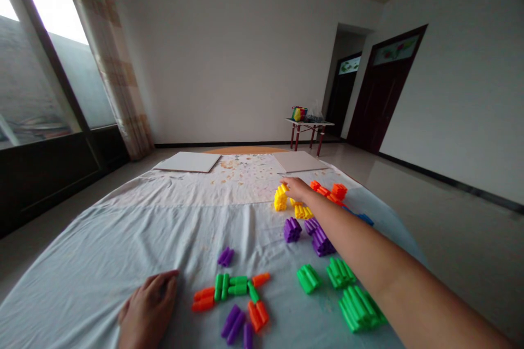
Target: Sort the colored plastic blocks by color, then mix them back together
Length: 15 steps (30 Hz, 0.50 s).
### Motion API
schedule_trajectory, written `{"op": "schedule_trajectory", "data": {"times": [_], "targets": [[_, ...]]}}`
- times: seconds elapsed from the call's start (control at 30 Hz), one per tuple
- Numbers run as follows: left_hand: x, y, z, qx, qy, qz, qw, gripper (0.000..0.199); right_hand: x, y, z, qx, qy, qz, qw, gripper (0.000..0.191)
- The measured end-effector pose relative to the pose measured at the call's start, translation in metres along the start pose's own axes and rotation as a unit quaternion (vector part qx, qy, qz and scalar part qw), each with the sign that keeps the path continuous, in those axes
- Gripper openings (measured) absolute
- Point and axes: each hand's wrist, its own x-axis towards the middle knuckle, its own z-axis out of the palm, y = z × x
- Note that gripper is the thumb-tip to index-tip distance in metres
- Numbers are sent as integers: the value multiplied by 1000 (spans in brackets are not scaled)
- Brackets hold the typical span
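My right hand [296,188] reaches far across the table, its fingers closed at the upper side of a yellow cluster of plastic tube blocks [280,199]. More yellow blocks [303,211] lie just under the wrist. My left hand [150,305] rests on the cloth at lower left, loosely bent and holding nothing. To its right is a flat arrangement of green blocks [238,284] and orange blocks [203,299]. Purple blocks lie on both sides of it, a small pair [225,256] beyond and several loose ones [234,323] nearer to me.
Purple clusters [292,230], green clusters [308,278], red-orange blocks [339,191] and blue blocks [364,219] lie around my right arm. Two pale boards [189,162] [301,162] lie at the far edge of the cloth-covered table [135,234]. A small side table [311,122] holding bags stands behind.
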Motion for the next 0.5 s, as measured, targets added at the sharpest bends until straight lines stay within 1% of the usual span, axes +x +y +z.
{"op": "schedule_trajectory", "data": {"times": [0.23, 0.33, 0.43, 0.5], "targets": [[3, -8, 9, 2, 30, 13, 999, 33, 12, 1, 9, 1, -19, 21, 1000, 51], [5, -10, 11, 6, 31, 11, 999, 33, 14, 0, 12, 1, -22, 24, 999, 49], [4, -8, 9, -1, 24, 14, 1000, 34, 12, -1, 10, 3, -17, 23, 1000, 48], [2, -4, 5, -6, 20, 11, 1000, 34, 10, -4, 3, 7, -8, 17, 1000, 49]]}}
